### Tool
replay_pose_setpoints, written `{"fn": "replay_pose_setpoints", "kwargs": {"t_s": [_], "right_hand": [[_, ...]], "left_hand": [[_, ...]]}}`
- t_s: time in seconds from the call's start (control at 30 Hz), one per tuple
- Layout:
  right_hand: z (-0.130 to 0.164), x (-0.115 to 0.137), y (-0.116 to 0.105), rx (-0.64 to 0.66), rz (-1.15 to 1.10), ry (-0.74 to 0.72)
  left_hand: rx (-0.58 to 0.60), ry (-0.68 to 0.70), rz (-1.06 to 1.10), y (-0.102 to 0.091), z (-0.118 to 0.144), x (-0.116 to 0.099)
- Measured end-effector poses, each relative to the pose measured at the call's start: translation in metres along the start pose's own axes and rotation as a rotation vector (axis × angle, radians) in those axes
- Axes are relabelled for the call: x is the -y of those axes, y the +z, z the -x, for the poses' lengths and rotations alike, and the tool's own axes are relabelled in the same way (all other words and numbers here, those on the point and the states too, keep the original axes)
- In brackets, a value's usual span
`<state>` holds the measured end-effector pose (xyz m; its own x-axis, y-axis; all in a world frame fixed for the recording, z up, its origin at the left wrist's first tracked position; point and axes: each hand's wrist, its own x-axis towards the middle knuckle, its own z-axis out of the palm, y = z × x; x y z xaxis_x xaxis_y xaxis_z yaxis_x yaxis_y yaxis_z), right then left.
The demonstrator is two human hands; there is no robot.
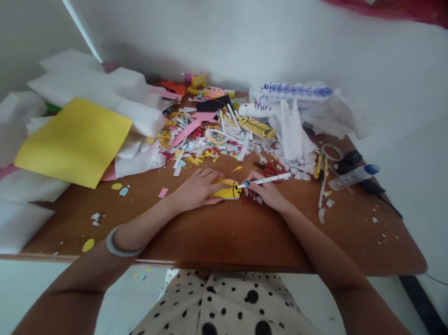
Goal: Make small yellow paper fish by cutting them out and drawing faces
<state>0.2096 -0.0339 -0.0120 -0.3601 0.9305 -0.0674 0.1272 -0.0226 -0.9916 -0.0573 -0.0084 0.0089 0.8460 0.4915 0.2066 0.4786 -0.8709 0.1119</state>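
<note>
My left hand (196,188) lies flat over a small yellow paper shape (228,189) on the brown wooden table (243,229), pinning it down. My right hand (265,191) grips a white marker pen (269,180) with its tip touching the right end of the yellow shape, where black lines are drawn. A pale bangle sits on my left wrist.
A heap of coloured and white paper scraps (210,136) covers the table's far middle. Red scissors (273,168), a tape roll (331,152) and a glue bottle (354,176) lie to the right. A yellow sheet (76,141) rests on white foam sheets at left.
</note>
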Motion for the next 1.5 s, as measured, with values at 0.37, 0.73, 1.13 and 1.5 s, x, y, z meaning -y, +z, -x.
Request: {"fn": "replay_pose_setpoints", "kwargs": {"t_s": [0.37,0.73,1.13,1.5], "right_hand": [[-0.001,-0.001,-0.004,-0.452,-0.039,-0.177],[0.000,-0.006,0.004,-0.147,0.244,-0.381],[0.000,-0.006,-0.003,-0.433,0.441,-0.454],[-0.004,-0.002,-0.008,-0.619,0.215,-0.393]], "left_hand": [[-0.115,-0.060,-0.032,-0.002,0.001,-0.005],[-0.213,-0.238,0.046,0.004,0.001,-0.008],[0.090,-0.370,0.159,-0.025,0.022,0.021],[-0.011,-0.282,0.097,-0.025,0.015,0.019]]}}
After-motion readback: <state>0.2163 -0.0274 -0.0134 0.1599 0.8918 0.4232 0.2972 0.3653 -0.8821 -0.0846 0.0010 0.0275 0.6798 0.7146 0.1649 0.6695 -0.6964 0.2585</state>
